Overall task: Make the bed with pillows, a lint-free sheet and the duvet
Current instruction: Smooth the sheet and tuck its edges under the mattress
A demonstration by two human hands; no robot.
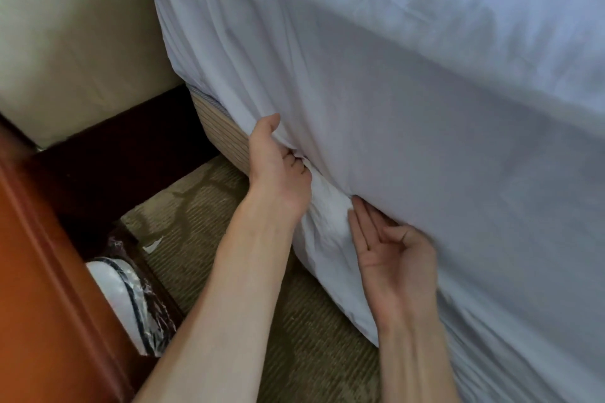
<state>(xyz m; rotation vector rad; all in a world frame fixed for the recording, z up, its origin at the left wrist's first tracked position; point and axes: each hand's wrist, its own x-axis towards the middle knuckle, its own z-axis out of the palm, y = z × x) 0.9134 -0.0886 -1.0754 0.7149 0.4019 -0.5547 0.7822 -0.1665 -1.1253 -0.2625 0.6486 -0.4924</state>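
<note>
— Where were our hands?

— Our left hand (278,167) gripped a bunched fold of the white sheet (425,108), with the fingers curled into the cloth low on the side of the bed. Our right hand (393,255) lay palm up just beside it. Its fingers were mostly straight and held nothing, and the tips touched the sheet under the fold.

— And the sheet itself?

— We saw it spread over the top of the bed and hanging down the side, wrinkled near our hands. At the corner the striped box spring (219,131) showed bare beneath it.

— What was around the bed?

— We stood on patterned carpet (203,222). A reddish wooden cabinet (39,271) was to our left, and beside it was a white item wrapped in clear plastic (131,301).
</note>
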